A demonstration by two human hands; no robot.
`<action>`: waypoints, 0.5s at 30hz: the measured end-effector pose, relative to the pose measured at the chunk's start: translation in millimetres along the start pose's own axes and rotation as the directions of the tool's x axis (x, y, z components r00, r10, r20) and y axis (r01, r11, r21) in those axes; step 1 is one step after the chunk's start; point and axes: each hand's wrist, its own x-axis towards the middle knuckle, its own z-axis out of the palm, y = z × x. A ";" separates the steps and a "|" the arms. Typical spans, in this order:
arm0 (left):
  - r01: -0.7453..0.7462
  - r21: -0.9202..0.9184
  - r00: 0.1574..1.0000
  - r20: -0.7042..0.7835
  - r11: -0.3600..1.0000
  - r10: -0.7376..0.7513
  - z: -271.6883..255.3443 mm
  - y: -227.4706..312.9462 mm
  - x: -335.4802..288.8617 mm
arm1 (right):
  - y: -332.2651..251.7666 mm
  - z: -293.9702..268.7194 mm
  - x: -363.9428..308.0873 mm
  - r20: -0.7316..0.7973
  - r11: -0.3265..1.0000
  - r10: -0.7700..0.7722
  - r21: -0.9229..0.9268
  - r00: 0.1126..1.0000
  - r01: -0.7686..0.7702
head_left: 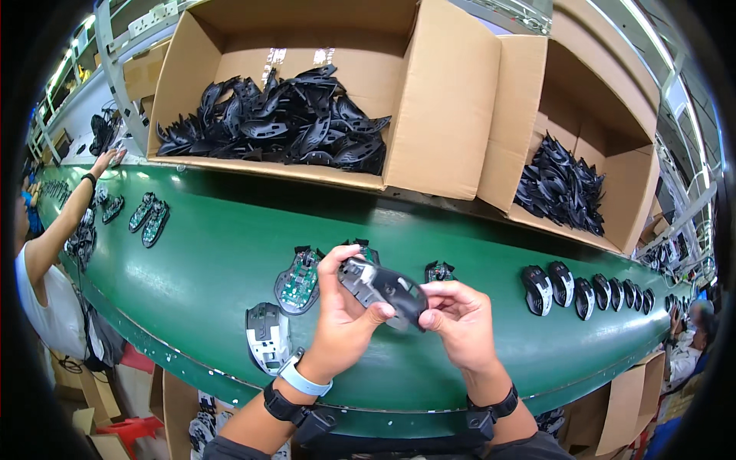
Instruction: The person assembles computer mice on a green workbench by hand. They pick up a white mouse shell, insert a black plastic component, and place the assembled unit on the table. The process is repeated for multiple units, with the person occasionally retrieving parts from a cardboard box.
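Over the green bench I hold a black-and-grey computer mouse shell (387,291) tilted between both hands. My left hand (337,326) grips its left end with thumb and fingers. My right hand (462,326) pinches the black curved right end; whether that is a separate panel I cannot tell. Left of my left hand lies a white-and-grey mouse shell (268,337). Just behind it sits a mouse base with a green circuit board (297,285). A similar base (370,253) is partly hidden behind my left fingers, and another small part (439,271) lies beyond my right hand.
Behind the green bench (215,253) stand a large carton (268,170) and a smaller carton (621,169), both with black curved panels. Assembled mice (562,284) line the right side. More circuit-board bases (149,217) lie left, near a co-worker's arm (69,207).
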 end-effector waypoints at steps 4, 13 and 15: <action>0.064 0.017 0.998 -0.011 0.998 -0.064 5.7 1.8 -3.2 | 6.6 -1.4 1.9 -0.057 0.993 0.114 0.049 0.992 -0.111; 0.009 0.119 1.000 -0.029 0.993 -0.005 -0.6 0.1 -5.5 | 13.5 3.8 4.4 0.015 0.977 0.198 -0.078 0.980 -0.196; -0.017 -0.086 0.997 -0.071 0.996 0.011 2.7 -3.7 -4.1 | 10.6 23.8 -0.8 0.021 0.966 0.149 -0.216 0.989 -0.141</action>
